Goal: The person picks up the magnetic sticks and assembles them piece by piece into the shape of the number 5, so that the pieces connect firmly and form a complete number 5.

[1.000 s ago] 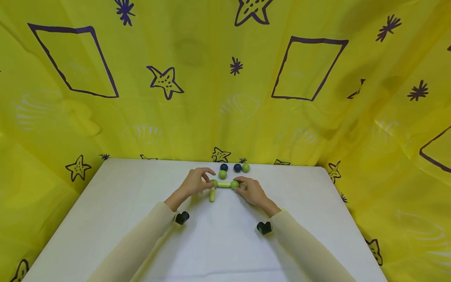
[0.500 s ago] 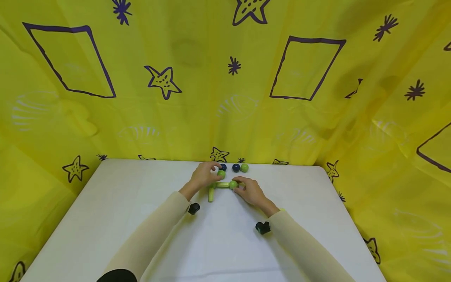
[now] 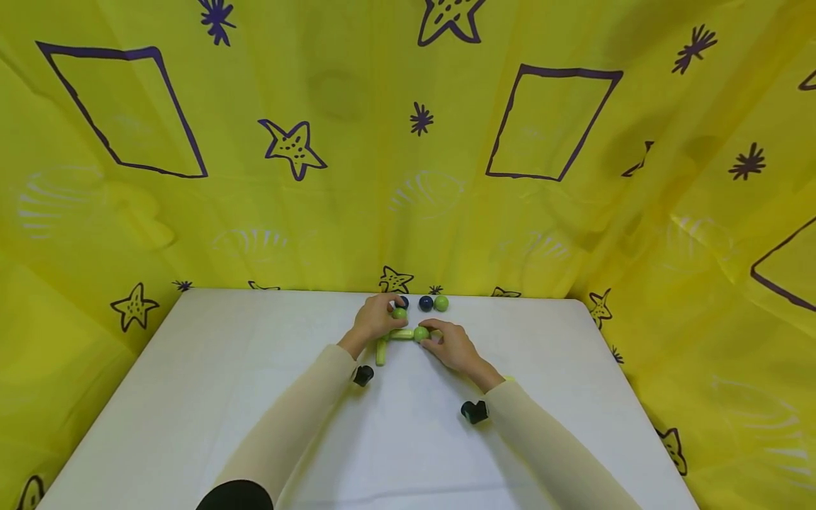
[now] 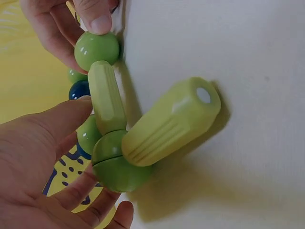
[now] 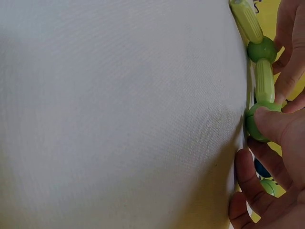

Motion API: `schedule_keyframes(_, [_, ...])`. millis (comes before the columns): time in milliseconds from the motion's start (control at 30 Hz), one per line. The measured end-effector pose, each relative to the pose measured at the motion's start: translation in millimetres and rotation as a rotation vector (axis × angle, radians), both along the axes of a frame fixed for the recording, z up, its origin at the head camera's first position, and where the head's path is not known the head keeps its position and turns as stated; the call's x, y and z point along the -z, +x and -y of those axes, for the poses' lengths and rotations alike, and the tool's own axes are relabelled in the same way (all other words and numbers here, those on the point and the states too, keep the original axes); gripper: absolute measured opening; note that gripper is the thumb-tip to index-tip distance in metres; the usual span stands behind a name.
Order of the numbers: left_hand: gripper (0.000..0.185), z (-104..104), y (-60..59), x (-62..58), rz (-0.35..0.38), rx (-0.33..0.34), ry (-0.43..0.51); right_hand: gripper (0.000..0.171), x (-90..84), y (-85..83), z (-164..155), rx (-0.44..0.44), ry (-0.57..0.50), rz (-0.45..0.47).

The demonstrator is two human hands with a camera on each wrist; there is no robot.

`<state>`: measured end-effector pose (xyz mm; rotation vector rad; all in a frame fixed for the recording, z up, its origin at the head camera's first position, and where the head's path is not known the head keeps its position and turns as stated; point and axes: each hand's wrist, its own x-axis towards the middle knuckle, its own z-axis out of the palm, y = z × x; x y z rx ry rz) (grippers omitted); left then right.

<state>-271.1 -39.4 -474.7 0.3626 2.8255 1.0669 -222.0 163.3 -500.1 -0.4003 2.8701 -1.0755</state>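
Observation:
Two light green ribbed sticks form a corner at a green ball. One stick runs sideways and the other toward the person. My right hand pinches the green ball at the sideways stick's right end, thumb and fingers on either side in the right wrist view. Above the corner, my left hand reaches over the joint. Its thumb and index finger curl round a loose green ball, beside a dark blue ball that is partly hidden.
Another dark blue ball and a green ball sit side by side near the far edge of the white table. Behind them hangs a yellow curtain with purple drawings.
My left hand has left the corner ball and moved right and away to the loose green ball. My right hand has stayed on the stick's end ball.

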Motion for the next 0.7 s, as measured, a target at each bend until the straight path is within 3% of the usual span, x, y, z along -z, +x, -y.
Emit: schedule_keyframes(700, [0.027,-3.9,-6.5,9.6,0.033,-0.058,-0.011,0.036,-0.1,0.3,0.5,-0.003,0.009,-0.021])
